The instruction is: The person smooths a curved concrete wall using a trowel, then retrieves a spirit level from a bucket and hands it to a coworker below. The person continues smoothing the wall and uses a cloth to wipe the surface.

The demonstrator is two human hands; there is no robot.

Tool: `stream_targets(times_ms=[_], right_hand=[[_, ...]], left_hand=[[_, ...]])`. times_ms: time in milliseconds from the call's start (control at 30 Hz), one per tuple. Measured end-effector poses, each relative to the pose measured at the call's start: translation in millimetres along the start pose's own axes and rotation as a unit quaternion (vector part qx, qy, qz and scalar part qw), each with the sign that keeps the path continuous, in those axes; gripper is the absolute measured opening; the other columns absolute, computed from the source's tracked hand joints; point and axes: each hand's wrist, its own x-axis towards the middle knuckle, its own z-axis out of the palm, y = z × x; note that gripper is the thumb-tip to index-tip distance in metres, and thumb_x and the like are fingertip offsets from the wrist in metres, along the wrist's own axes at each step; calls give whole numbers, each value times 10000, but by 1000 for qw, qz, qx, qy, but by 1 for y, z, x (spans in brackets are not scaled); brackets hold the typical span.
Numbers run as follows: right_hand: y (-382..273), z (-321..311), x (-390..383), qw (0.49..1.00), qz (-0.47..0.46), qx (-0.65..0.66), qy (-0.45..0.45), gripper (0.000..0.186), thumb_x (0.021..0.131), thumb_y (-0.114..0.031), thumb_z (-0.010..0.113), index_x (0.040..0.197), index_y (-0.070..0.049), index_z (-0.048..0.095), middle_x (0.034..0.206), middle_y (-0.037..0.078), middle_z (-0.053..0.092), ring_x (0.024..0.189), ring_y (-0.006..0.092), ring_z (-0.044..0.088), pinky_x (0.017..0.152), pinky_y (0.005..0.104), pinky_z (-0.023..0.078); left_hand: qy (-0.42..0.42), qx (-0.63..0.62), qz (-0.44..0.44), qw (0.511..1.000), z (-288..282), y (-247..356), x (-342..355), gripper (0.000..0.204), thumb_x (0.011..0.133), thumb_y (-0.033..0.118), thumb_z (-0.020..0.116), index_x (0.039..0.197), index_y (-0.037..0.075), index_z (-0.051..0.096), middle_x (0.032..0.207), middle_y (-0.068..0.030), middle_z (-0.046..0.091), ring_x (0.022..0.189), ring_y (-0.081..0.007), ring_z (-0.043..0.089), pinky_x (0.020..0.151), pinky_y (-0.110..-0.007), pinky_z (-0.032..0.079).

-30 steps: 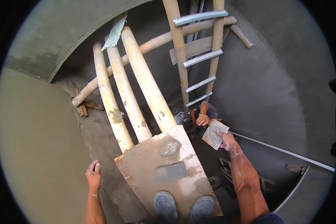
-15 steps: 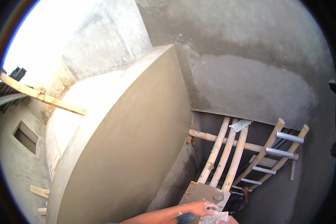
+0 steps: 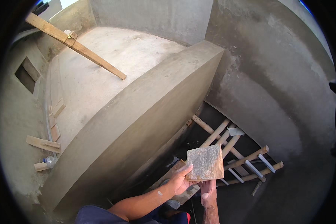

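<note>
A square slab [image 3: 205, 162] with a rough, mottled grey face and a brownish edge is held up in front of me. My left hand [image 3: 181, 180] grips its lower left corner, thumb on the near face. Under the bottom edge is my right hand [image 3: 208, 191], bent at the wrist, its fingers partly hidden by the slab. Behind and below my hands lies a mortar-stained board [image 3: 189, 195], partly covered by the slab and my arms.
Bamboo poles [image 3: 230, 145] span the dark gap below. A bamboo ladder with metal rungs [image 3: 254, 168] leans at the right. A thick plastered wall [image 3: 138, 100] curves along the left; beyond it are a wooden beam [image 3: 82, 48], wood offcuts [image 3: 43, 143] and a plastic bottle [image 3: 50, 161].
The slab has been raised from over the board, its broad face now visible. Both hands rose with it. My view has turned, showing more of the floor beyond the wall.
</note>
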Motion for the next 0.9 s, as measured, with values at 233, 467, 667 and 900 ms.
stream_targets(times_ms=[233, 467, 667, 900], right_hand=[[-20, 46, 52, 997, -16, 69, 33, 890, 1048, -558, 691, 1648, -5, 337, 1610, 172, 500, 1481, 335, 514, 1237, 516, 413], [-56, 35, 116, 989, -51, -47, 127, 644, 1127, -442, 608, 1558, 14, 463, 1478, 166, 618, 1329, 287, 632, 1130, 465, 513], [-108, -43, 150, 966, -141, -151, 156, 678, 1162, -490, 470, 1518, 85, 525, 1468, 224, 613, 1285, 322, 637, 1126, 453, 485], [-110, -33, 222, 958, -117, -245, 97, 1025, 972, -616, 719, 1702, -44, 282, 1709, 198, 421, 1561, 367, 435, 1284, 571, 356]], left_hand=[[-12, 27, 50, 998, 40, 36, -34, 514, 1121, 367, 627, 1519, 56, 529, 1424, -143, 685, 1287, -281, 692, 1119, -485, 546], [140, 357, 81, 920, 2, 69, -90, 574, 1127, 486, 588, 1460, 21, 634, 1220, -140, 714, 1079, -234, 727, 993, -377, 598], [302, 474, 208, 800, -24, 108, -193, 453, 1137, 377, 595, 1387, 15, 702, 1131, -67, 730, 996, -143, 712, 910, -312, 591], [465, 504, 419, 595, 12, 119, -342, 361, 1079, 273, 689, 1353, 40, 722, 1111, -123, 788, 981, -169, 731, 892, -339, 580]])
